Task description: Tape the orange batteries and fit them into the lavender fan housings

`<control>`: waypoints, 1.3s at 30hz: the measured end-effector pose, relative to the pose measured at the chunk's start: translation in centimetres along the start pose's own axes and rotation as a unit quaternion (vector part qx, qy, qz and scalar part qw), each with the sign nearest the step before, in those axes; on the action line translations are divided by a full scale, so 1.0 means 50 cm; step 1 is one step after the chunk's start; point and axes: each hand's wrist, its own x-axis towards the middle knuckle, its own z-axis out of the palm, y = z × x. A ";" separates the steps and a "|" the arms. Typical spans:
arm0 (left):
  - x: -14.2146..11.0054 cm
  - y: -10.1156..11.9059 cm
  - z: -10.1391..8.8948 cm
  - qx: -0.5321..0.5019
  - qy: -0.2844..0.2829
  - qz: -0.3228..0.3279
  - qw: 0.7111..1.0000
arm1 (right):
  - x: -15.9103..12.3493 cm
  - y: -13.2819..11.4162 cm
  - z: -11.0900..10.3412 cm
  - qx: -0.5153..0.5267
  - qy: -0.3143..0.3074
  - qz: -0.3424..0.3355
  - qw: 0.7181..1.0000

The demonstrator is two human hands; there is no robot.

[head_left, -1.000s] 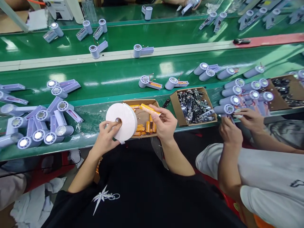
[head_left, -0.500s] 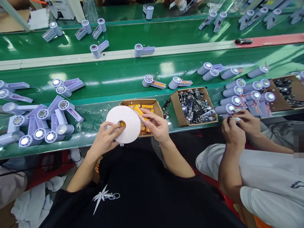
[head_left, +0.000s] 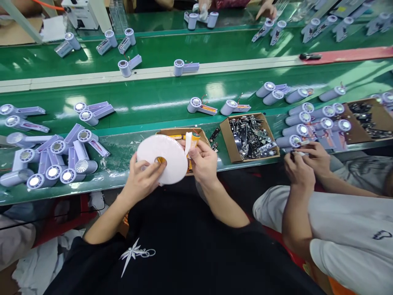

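Note:
My left hand [head_left: 141, 176] grips a large roll of white tape [head_left: 167, 149], with fingertips hooked into its centre hole. In my right hand [head_left: 205, 162] is an orange cylindrical battery [head_left: 194, 139], held tilted between thumb and fingers. A white strip of tape [head_left: 188, 143] runs along the battery's left side, close to the roll's right edge. Beneath the roll and hands is a cardboard box [head_left: 201, 132] with more orange batteries, mostly covered by them.
Right of my hands stands a cardboard box [head_left: 229, 143] of small circuit boards. Lilac fan housings [head_left: 58, 147] crowd the left bench. A co-worker's hands [head_left: 302, 164] work at the right, near more housings [head_left: 299, 119]. The green conveyor [head_left: 147, 98] runs behind.
My right hand has turned the battery more upright, and a white tape strip now shows on its side. The roll has tilted and shifted slightly right. Across the conveyor, other people's hands have moved.

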 end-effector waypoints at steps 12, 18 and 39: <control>-0.158 -0.157 -0.004 -0.034 -0.183 -0.237 0.953 | -0.019 0.034 -0.122 -0.057 0.077 -0.075 0.993; -0.037 -0.054 -0.003 -0.188 0.061 -0.139 0.970 | -0.097 0.067 -0.026 -0.302 -0.119 -0.202 0.924; 0.047 0.025 -0.007 -0.234 0.175 0.061 0.954 | -0.115 0.074 0.003 -0.349 -0.204 -0.291 0.867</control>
